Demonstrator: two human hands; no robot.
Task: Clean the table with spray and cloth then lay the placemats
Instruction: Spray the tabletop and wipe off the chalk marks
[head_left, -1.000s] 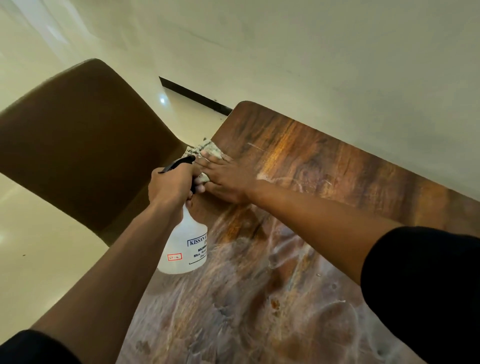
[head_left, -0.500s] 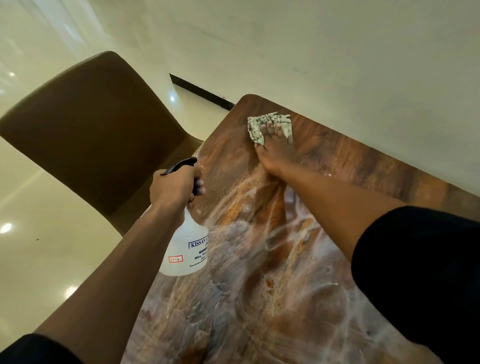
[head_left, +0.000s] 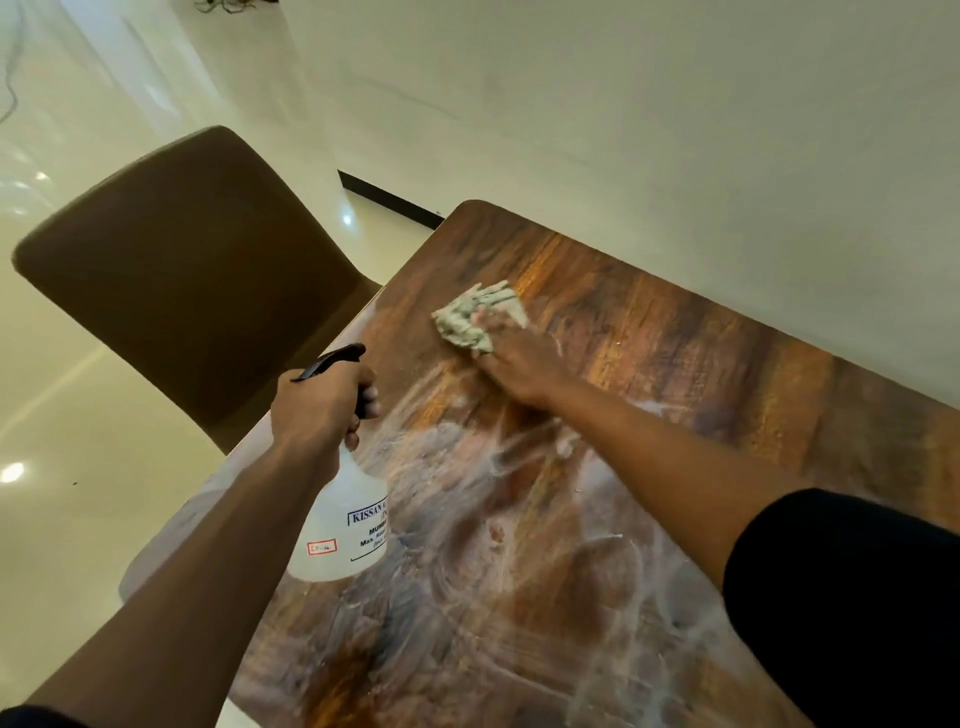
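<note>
Right hand (head_left: 511, 364) flat on cloth (head_left: 478, 317), centre frame; left hand (head_left: 322, 400) grips bottle (head_left: 345, 525) over wet worktop (head_left: 649, 322) — risk: streaks, knocked bottle.

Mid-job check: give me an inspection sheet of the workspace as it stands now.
Surface: wooden table streaked with wet smears on the near part; far strip looks dry.
Job's things: cloth on the table; spray bottle held up; placemats not seen.
Clutter: a few small crumbs on the table.
Hands: left hand grips the bottle's neck; right hand presses the cloth.
Cables: a cord on the floor, far left.
Surroundings: brown chair, glossy floor, pale wall.
</note>
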